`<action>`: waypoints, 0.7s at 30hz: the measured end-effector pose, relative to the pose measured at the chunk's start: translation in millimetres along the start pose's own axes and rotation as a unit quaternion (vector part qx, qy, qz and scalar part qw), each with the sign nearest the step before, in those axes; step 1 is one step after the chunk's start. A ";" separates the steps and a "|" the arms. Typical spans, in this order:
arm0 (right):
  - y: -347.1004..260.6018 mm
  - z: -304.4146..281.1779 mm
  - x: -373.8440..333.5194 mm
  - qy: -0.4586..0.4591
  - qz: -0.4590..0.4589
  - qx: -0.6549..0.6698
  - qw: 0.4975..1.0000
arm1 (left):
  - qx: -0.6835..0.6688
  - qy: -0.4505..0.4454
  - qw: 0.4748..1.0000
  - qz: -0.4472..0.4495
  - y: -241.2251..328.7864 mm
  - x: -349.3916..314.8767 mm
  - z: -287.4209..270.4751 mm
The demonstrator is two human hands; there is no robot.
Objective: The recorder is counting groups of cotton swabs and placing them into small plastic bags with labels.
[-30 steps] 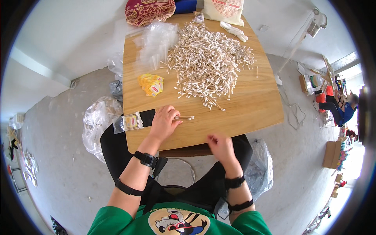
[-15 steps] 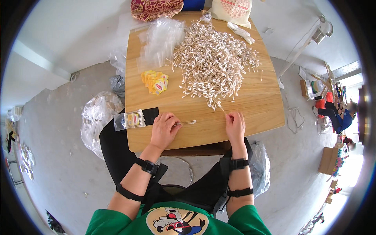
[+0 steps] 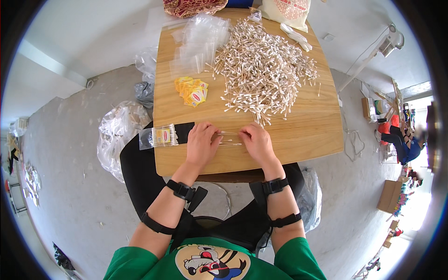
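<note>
Close to the table's near edge, my left hand [image 3: 203,143] is closed on a few cotton swabs [image 3: 231,143], whose white tips stick out to the right. Facing it, my right hand [image 3: 257,143] pinches the end of another cotton swab [image 3: 228,134] that spans the gap between my hands. A big loose heap of cotton swabs [image 3: 266,70] lies beyond them. Left of my left hand, a clear bag [image 3: 163,136] holds a row of swabs and a yellow card. It rests by a black strip [image 3: 185,132] at the table's left edge.
Yellow printed cards [image 3: 191,90] and flat clear plastic bags [image 3: 198,44] lie on the left of the wooden table [image 3: 308,135]. White gloves [image 3: 296,36], a cream cloth bag [image 3: 285,13] and a red patterned bag [image 3: 193,7] are at the far side. Another person [image 3: 405,143] sits far right.
My right hand has moved left from the heap's near edge with a swab, toward my left hand. The swab now bridges both hands. The whole view has shifted slightly.
</note>
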State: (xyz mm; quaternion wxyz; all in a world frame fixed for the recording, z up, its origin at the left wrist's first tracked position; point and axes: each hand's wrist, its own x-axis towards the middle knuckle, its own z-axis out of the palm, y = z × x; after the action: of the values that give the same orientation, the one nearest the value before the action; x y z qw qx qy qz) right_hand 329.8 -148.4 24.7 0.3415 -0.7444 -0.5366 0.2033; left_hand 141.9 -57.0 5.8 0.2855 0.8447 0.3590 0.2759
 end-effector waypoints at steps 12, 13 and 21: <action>18.3 -6.6 -5.8 0.052 0.032 -0.012 0.998 | -0.021 0.005 1.000 -0.017 8.1 17.5 6.9; 18.3 -5.7 -5.3 0.046 0.032 -0.007 0.998 | -0.021 0.005 1.000 -0.016 8.4 18.5 7.4; 26.2 -3.6 -4.4 0.057 0.143 0.135 0.979 | -0.081 -0.105 0.990 -0.053 -1.6 21.4 3.9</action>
State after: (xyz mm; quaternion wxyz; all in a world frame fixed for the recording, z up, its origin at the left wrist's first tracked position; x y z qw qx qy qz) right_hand 347.9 -158.6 7.8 0.4366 -0.7704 -0.3721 0.2782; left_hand 156.4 -40.8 7.6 0.4035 0.8228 0.3478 0.1981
